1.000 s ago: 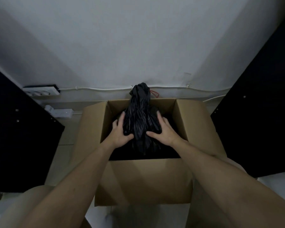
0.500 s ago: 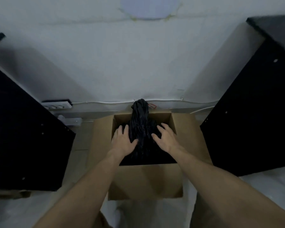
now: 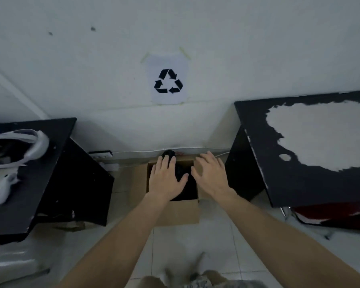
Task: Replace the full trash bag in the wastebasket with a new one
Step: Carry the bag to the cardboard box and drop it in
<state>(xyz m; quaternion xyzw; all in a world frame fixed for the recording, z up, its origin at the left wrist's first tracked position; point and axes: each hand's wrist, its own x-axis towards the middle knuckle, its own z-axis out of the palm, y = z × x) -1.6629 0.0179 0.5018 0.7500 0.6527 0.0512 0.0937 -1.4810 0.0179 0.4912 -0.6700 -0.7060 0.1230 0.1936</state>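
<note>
A tied black trash bag (image 3: 180,173) stands in an open cardboard box (image 3: 181,213) on the tiled floor against the wall. My left hand (image 3: 166,179) and my right hand (image 3: 211,175) hover above the box with fingers spread and straight, holding nothing. They cover much of the bag; only its knotted top (image 3: 169,154) and a dark strip between the hands show. Whether the fingers touch the bag is unclear.
A black desk (image 3: 29,183) with a white headset (image 3: 19,146) is at left, another black desk (image 3: 312,152) at right. A recycling sign (image 3: 168,81) is taped to the white wall. A power strip (image 3: 102,155) and cable run along the baseboard.
My hands let go of the bag's sides and lifted off with fingers spread. The view rose and pulled back, so the box looks smaller and both desk tops and the sign appeared.
</note>
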